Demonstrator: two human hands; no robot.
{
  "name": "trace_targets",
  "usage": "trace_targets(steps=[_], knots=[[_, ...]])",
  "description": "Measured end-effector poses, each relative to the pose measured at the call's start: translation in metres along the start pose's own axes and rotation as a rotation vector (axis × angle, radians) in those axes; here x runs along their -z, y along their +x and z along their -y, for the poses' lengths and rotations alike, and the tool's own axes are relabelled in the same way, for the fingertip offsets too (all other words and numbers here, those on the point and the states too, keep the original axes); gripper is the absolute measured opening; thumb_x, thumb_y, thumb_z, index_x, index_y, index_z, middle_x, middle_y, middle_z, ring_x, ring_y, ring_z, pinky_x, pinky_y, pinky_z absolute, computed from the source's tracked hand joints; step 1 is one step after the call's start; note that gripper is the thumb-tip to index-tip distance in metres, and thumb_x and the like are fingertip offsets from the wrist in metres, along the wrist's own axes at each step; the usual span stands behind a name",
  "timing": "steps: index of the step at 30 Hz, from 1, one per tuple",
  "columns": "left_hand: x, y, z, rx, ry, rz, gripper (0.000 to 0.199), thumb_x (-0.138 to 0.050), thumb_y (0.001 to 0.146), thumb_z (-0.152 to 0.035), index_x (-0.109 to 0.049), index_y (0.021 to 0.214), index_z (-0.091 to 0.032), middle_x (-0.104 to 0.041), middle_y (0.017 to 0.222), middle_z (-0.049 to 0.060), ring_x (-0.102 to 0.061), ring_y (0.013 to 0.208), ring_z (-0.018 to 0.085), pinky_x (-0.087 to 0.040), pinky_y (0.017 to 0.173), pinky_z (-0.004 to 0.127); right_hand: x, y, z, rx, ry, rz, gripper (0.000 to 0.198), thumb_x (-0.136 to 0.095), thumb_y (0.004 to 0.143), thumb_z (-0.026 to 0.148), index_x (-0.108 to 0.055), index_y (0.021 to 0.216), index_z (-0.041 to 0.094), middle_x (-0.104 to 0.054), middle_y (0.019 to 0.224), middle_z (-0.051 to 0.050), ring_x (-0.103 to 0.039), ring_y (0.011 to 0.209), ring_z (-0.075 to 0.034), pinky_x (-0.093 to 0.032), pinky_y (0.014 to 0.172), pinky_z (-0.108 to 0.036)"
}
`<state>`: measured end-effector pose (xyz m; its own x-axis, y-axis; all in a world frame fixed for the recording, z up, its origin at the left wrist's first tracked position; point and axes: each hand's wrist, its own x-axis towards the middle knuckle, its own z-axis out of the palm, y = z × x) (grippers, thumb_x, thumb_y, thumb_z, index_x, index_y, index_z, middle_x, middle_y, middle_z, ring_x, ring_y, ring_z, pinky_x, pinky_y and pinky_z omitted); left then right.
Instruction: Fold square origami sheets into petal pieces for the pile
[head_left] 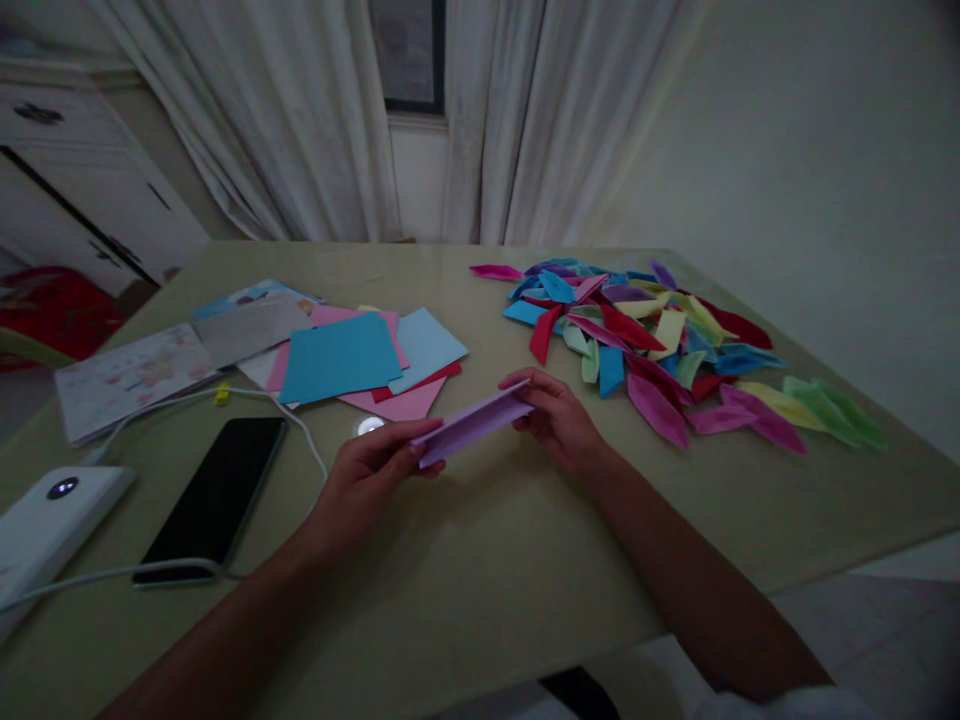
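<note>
A folded strip of purple paper is held level above the table between my two hands. My left hand pinches its left end, thumb on the near side. At the other end, the fingers and thumb of my right hand close on the paper. Just beyond my left hand lie flat coloured sheets, a teal one on top and a light blue one beside it. To the right of my right hand spreads a heap of folded paper pieces in many colours.
On the left lie a black phone, a white power bank with a white cable, and a printed booklet. A small round white object sits behind my left hand. Curtains hang past the table's far edge.
</note>
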<state>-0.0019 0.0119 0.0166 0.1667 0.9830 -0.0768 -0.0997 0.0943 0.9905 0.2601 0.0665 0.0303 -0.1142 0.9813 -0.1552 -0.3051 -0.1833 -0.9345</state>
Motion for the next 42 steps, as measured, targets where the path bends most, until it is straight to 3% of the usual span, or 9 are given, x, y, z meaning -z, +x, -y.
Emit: trace_targets(steps=[7,13,17,24,28,33,37,39,42], knots=[[0.002,-0.003,0.003,-0.033,0.058,0.038,0.021,-0.072,0.098,-0.039,-0.082,0.097,-0.020,-0.078,0.096,0.007,-0.075,0.091,0.021,-0.060,0.086,0.031,0.003,-0.001,-0.001,0.081,-0.054,0.069,0.024,-0.070,0.081,0.039,-0.082,0.078,0.018,-0.067,0.074,-0.005,-0.055,0.064,-0.015,-0.044,0.054,-0.025],[-0.010,-0.007,-0.001,0.107,-0.016,0.260,0.057,-0.084,0.090,-0.040,-0.065,0.141,-0.024,-0.078,0.101,0.007,-0.074,0.088,0.022,-0.059,0.075,0.030,-0.008,-0.020,-0.001,0.251,-0.290,0.157,0.040,-0.090,0.080,0.032,-0.079,0.118,0.024,-0.073,0.093,-0.003,-0.066,0.080,-0.019,-0.055,0.072,-0.031],[-0.017,-0.013,-0.009,0.185,0.089,0.387,0.036,-0.073,0.097,-0.052,-0.082,0.103,-0.017,-0.081,0.095,0.011,-0.076,0.082,0.023,-0.057,0.071,0.029,-0.020,-0.037,-0.005,0.232,-0.275,0.315,0.053,-0.091,0.084,0.030,-0.074,0.134,0.026,-0.076,0.095,-0.003,-0.070,0.086,-0.020,-0.055,0.078,-0.032],[-0.029,-0.023,-0.003,0.204,0.018,0.347,0.050,-0.070,0.097,-0.063,-0.080,0.115,-0.017,-0.080,0.091,0.011,-0.074,0.074,0.020,-0.056,0.064,0.027,-0.039,-0.052,-0.017,0.134,-0.301,0.435,0.030,-0.080,0.094,0.045,-0.083,0.116,0.025,-0.072,0.129,-0.010,-0.072,0.094,-0.022,-0.058,0.074,-0.031],[-0.031,-0.025,0.000,0.254,0.074,0.446,0.051,-0.069,0.096,-0.065,-0.082,0.093,-0.016,-0.079,0.078,0.010,-0.072,0.065,0.018,-0.055,0.059,0.026,-0.048,-0.058,-0.024,0.027,-0.232,0.488,0.041,-0.067,0.101,0.060,-0.081,0.120,0.026,-0.073,0.128,-0.009,-0.071,0.085,-0.019,-0.053,0.062,-0.027],[-0.026,-0.020,0.002,0.315,-0.064,0.445,0.044,-0.073,0.095,-0.060,-0.079,0.096,-0.016,-0.080,0.072,0.010,-0.073,0.057,0.019,-0.059,0.058,0.029,-0.028,-0.036,-0.008,0.274,-0.238,0.136,0.059,-0.058,0.100,0.074,-0.084,0.086,0.023,-0.076,0.100,-0.011,-0.070,0.097,-0.027,-0.057,0.078,-0.036],[-0.024,-0.018,0.005,0.279,-0.037,0.414,0.039,-0.070,0.099,-0.054,-0.076,0.093,-0.016,-0.078,0.071,0.007,-0.072,0.057,0.017,-0.058,0.058,0.027,0.000,-0.002,0.009,0.390,0.029,-0.424,0.054,-0.076,0.087,0.075,-0.066,0.072,0.024,-0.064,0.067,0.000,-0.046,0.050,-0.012,-0.036,0.046,-0.026],[-0.023,-0.018,0.007,0.190,0.000,0.302,0.035,-0.067,0.101,-0.051,-0.074,0.097,-0.017,-0.078,0.078,0.007,-0.073,0.064,0.017,-0.060,0.063,0.028,0.003,0.003,0.007,0.329,0.008,-0.414,0.053,-0.076,0.085,0.074,-0.067,0.076,0.023,-0.061,0.063,0.002,-0.038,0.043,-0.009,-0.027,0.041,-0.024],[-0.021,-0.017,0.009,-0.015,0.101,0.053,0.036,-0.078,0.095,-0.041,-0.066,0.123,-0.023,-0.075,0.109,0.006,-0.075,0.088,0.019,-0.064,0.079,0.033,-0.011,-0.007,-0.009,0.111,-0.084,-0.105,0.047,-0.077,0.087,0.067,-0.076,0.091,0.020,-0.059,0.058,0.003,-0.043,0.043,-0.009,-0.028,0.040,-0.023]])
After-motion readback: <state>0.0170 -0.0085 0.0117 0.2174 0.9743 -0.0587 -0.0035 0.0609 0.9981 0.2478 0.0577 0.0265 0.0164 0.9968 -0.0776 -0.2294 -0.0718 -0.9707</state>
